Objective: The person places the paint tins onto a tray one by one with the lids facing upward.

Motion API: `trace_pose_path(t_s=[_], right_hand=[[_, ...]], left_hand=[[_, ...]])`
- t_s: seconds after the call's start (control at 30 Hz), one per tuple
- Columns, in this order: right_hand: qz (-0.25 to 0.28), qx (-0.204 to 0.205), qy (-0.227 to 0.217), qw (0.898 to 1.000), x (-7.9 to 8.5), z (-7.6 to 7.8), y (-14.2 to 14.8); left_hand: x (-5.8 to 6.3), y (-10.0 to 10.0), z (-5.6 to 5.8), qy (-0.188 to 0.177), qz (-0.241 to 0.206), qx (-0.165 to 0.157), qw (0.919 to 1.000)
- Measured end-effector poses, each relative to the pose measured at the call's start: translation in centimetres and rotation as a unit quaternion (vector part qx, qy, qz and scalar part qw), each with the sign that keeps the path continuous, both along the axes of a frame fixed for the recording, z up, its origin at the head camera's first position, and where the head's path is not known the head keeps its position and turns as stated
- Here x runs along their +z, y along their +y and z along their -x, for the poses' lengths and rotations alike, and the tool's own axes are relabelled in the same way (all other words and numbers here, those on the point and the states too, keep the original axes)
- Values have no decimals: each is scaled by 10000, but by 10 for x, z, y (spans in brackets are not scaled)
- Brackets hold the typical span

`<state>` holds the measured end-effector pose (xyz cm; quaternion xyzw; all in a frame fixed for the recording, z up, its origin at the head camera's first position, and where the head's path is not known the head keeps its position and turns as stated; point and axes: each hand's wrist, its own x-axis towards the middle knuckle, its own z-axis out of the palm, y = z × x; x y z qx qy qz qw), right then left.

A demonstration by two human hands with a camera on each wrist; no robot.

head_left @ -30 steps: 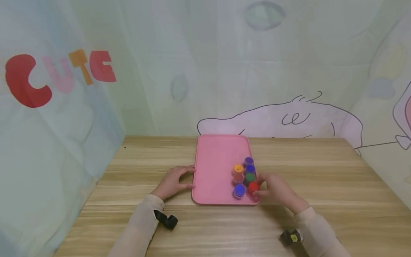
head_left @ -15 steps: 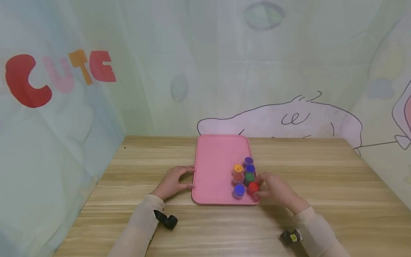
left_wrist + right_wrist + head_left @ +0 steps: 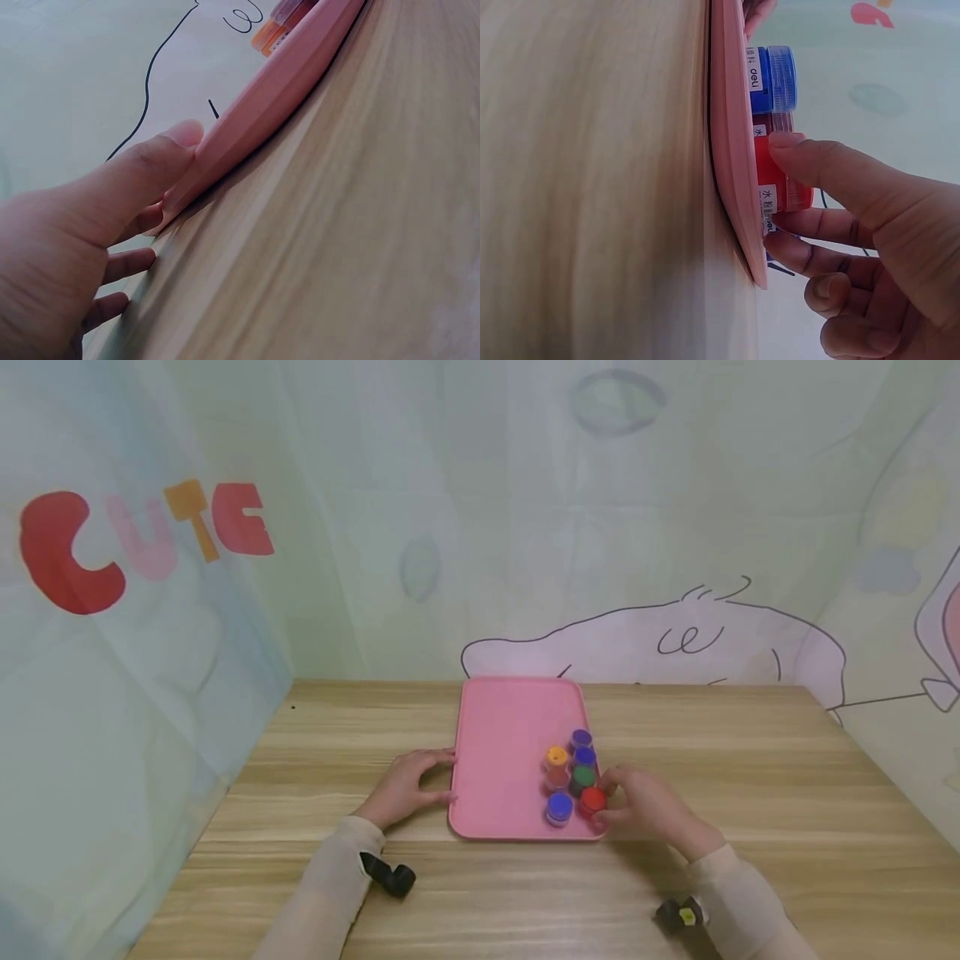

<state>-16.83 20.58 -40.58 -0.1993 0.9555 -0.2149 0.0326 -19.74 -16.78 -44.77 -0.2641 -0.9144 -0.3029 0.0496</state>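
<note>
Near the lower right corner of a pink tray, my right hand pinches a red-lidded paint jar between thumb and fingers. In the right wrist view, the thumb lies against the red jar, which stands on the tray. My left hand touches the tray's left rim with thumb and fingertips, its fingers loosely spread. Beside the red jar are a blue-lidded jar and a green-lidded one. Brown, orange, dark blue and purple jars stand behind them.
The tray lies on a wood-grain table, whose far edge meets a printed curtain. Small black devices are strapped at the left wrist and the right wrist.
</note>
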Motion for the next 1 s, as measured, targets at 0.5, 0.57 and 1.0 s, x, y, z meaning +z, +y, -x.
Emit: trace_pose_path(t_s=[0.5,0.57,1.0], right_hand=[[60,74,-54,9999,3,2,6],[45,22,-147,9999,5,3,6],[160,61,-381,9991,5,12,17]], left_hand=[[-2,1,5,-60,-32,-55,10000],[-1,-1,6,-72,-47,-63,9999],[-8,-5,1,-106,131,75,9998]])
